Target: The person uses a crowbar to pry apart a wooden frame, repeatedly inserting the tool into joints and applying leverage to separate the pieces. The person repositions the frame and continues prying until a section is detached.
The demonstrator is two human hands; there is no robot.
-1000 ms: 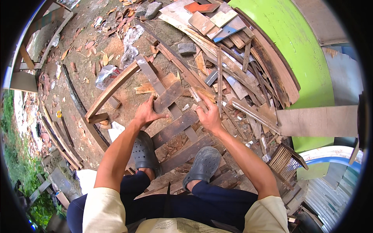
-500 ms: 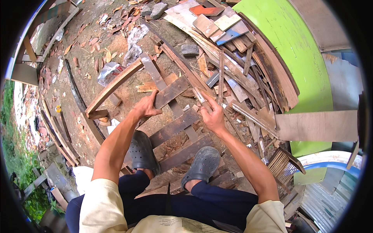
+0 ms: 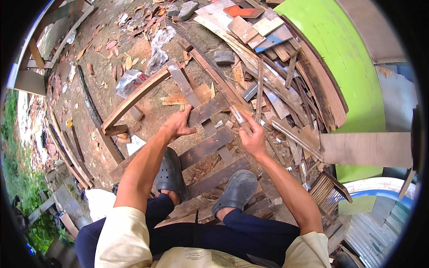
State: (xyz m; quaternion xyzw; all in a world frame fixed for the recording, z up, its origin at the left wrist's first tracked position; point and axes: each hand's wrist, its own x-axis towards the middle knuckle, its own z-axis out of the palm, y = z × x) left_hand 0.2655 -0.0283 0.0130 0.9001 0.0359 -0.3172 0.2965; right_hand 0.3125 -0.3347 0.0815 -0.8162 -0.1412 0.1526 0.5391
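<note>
My left hand (image 3: 178,123) is closed over the left end of a short dark wooden board (image 3: 209,109), its thumb sticking out to the right. This board lies across a narrow greyish slat (image 3: 183,81). My right hand (image 3: 253,137) grips a narrow strip of wood (image 3: 237,114) with a pale edge, close to the board's right end. Whether that strip belongs to the long brown rail (image 3: 212,73) beyond it, I cannot tell. Nearer to me, dark crosswise boards (image 3: 206,146) lie between my two grey clogs (image 3: 235,190).
A curved wooden rail (image 3: 136,98) lies at the left, near crumpled clear plastic (image 3: 130,83). Scrap wood (image 3: 286,96) is heaped on the right, beside a green panel (image 3: 353,67). A grey stone block (image 3: 224,57) sits ahead. Dry leaves and wood chips litter the ground.
The whole view has shifted slightly to the right. My left hand and the short board have moved a little further right, toward my right hand. Both hands keep their grip.
</note>
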